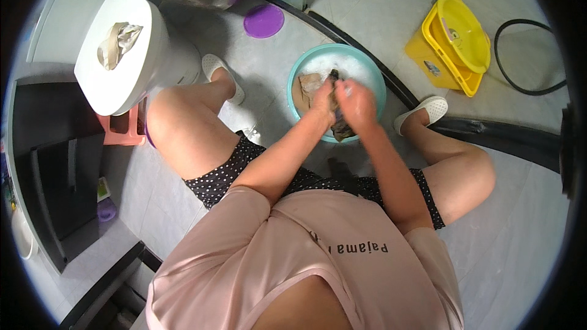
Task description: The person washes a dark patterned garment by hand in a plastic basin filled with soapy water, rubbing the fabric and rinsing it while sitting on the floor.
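Note:
Between my feet a turquoise plastic basin point(293, 62) stands on the tiled floor, holding white soapy foam point(362, 62). My left hand point(324, 101) grips a dark, wet, bunched cloth point(341, 129) over the basin. Close against it on the right, my right hand point(357, 103) has its fingers curled on the same cloth, which shows above and below the hands. A tan piece of cloth point(302, 94) lies in the foam at the basin's left side. The fingers' undersides are hidden.
A toilet point(133, 85) with crumpled fabric point(120, 46) on its lid stands at left. A purple disc point(263, 21) lies beyond the basin. Behind a black floor ridge point(399, 94) are yellow tubs point(440, 62) and a black hose point(497, 55). A pink stool point(128, 128) is beside the toilet.

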The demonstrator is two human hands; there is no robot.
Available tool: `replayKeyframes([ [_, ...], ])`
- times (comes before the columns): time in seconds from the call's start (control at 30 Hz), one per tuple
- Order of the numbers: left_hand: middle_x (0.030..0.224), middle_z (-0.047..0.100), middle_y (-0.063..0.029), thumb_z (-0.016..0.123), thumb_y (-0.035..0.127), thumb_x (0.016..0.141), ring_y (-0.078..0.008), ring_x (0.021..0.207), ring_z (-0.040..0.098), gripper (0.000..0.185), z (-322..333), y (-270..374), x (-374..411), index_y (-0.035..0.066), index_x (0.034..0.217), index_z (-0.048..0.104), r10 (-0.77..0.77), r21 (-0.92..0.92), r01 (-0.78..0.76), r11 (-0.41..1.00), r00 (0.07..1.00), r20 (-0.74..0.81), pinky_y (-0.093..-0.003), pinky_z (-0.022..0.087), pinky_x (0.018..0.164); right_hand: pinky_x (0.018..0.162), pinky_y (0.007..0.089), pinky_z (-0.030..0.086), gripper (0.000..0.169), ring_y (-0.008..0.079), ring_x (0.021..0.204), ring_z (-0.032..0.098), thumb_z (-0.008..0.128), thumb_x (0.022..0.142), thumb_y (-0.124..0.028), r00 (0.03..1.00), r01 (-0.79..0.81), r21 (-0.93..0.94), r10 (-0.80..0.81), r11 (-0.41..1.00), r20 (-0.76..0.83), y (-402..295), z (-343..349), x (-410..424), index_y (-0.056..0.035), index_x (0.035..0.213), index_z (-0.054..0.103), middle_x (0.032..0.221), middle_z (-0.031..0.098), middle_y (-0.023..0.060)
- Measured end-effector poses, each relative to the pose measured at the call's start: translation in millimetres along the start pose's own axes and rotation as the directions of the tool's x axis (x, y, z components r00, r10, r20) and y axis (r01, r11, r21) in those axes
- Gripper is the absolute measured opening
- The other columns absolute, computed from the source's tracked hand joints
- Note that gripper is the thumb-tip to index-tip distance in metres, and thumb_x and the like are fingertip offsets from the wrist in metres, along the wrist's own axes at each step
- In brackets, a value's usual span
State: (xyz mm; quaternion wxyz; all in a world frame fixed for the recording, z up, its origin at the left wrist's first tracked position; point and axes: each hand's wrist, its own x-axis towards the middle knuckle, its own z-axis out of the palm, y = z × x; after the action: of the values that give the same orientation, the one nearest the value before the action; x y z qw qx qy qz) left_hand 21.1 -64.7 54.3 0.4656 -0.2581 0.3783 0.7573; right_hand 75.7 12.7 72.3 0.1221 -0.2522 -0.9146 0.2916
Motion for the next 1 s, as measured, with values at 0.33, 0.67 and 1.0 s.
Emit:
replayKeyframes([
  [0.33,0.111,0.061,-0.0096,0.045,0.026,0.097,-0.0221,0.103,0.058,0.03,-64,1,86,0.003,0.113,0.056,0.028,-0.129,0.023,0.991,0.924,0.382,-0.0359,0.049,0.088,0.065,0.0431,0.047,0.029,0.0388,0.071,0.061,0.065,0.085,-0.028,0.989,0.108,0.146,-0.092,0.983,-0.112,-3,0,-9,0.0008,0.087,0.065,0.08,0.064,0.0214],
  [0.67,0.105,0.062,-0.0095,0.039,0.026,0.1,-0.0222,0.092,0.061,0.03,13,-10,11,0.004,0.111,0.056,0.003,-0.016,-0.004,1.0,0.999,-0.044,-0.0387,0.051,0.081,0.065,0.0492,0.047,0.038,0.0421,0.072,0.061,0.056,0.089,-0.036,0.997,-0.021,-0.025,0.018,0.999,-0.081,13,-6,13,-0.001,0.08,0.066,0.079,0.064,0.0213],
  [1.0,0.121,0.06,-0.0115,0.036,0.047,0.099,-0.0282,0.11,0.058,0.052,13,9,8,0.004,0.122,0.054,0.009,-0.226,0.023,0.974,0.99,0.138,-0.0445,0.046,0.096,0.07,0.04,0.049,0.033,0.0328,0.077,0.065,0.064,0.085,-0.033,0.894,-0.448,0.292,0.419,0.845,0.16,62,-8,49,-0.0007,0.093,0.068,0.085,0.066,0.0233],
])
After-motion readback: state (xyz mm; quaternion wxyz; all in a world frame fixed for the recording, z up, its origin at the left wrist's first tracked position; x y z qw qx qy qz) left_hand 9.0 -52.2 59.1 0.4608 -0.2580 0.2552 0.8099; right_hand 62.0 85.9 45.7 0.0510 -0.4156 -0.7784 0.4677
